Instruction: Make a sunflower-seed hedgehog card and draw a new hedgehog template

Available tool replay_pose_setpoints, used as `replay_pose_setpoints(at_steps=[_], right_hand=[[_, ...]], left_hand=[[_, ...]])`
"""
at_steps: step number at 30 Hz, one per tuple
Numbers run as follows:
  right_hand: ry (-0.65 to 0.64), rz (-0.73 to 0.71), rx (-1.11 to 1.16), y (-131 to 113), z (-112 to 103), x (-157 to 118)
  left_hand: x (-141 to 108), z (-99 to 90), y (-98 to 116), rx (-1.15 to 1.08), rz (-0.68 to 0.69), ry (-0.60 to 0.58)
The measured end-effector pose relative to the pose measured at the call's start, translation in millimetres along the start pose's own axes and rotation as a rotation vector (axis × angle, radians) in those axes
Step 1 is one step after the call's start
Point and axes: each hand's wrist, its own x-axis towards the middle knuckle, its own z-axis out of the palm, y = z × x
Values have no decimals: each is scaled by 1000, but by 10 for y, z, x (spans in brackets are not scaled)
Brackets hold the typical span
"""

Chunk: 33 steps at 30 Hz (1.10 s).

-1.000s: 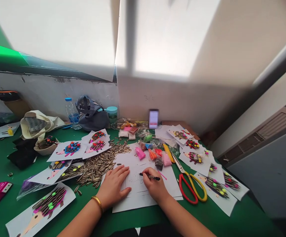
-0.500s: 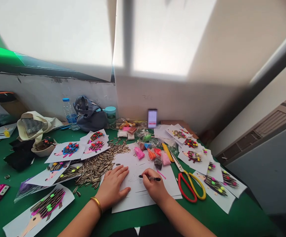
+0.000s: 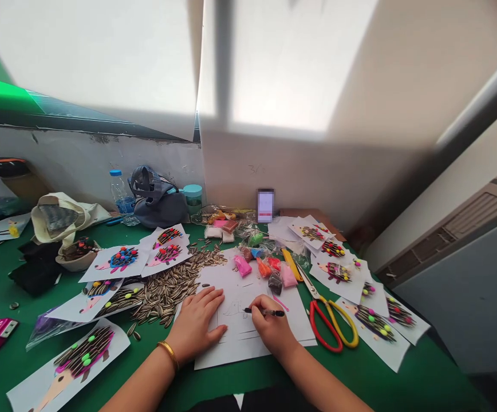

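Observation:
White paper lies in front of me on the green table, with faint pencil-thin lines drawn on it. My left hand rests flat on its left side, fingers spread, holding nothing. A black pen is pinched in my right hand, its tip at the sketch near the middle of the sheet. Sunflower seeds are heaped just beyond my left hand. Small bags of coloured clay sit on the far part of the paper.
Red and yellow scissors and a yellow cutter lie to the right. Hedgehog cards are spread on both sides. A phone, a dark bag and a bottle stand along the wall.
My right hand has shifted slightly to the right with the pen. More drawn lines show on the paper beside its tip. My left hand stays in place.

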Motion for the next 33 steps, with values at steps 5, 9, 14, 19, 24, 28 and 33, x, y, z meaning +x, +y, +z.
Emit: replay_pose_setpoints(at_steps=[5,9,14,19,24,28,33], right_hand=[[-17,1,-24,-20,12,-14],[-22,15,-52,-6,22,-8],[-11,2,-34,23,11,-4],[16,-17,-54,11,1,13],[-15,0,-73,-4,13,14],[2,6,-77,13,5,18],[45,-24,-30,39,-13,41]], left_hand=[[1,-7,10,12,-7,-23],[0,-7,14,15,-9,-30],[6,-7,11,21,-10,-28],[6,-7,9,16,-9,-23],[4,3,3,16,-8,-25],[5,4,5,14,-10,-21],[6,-5,6,12,-9,-18]])
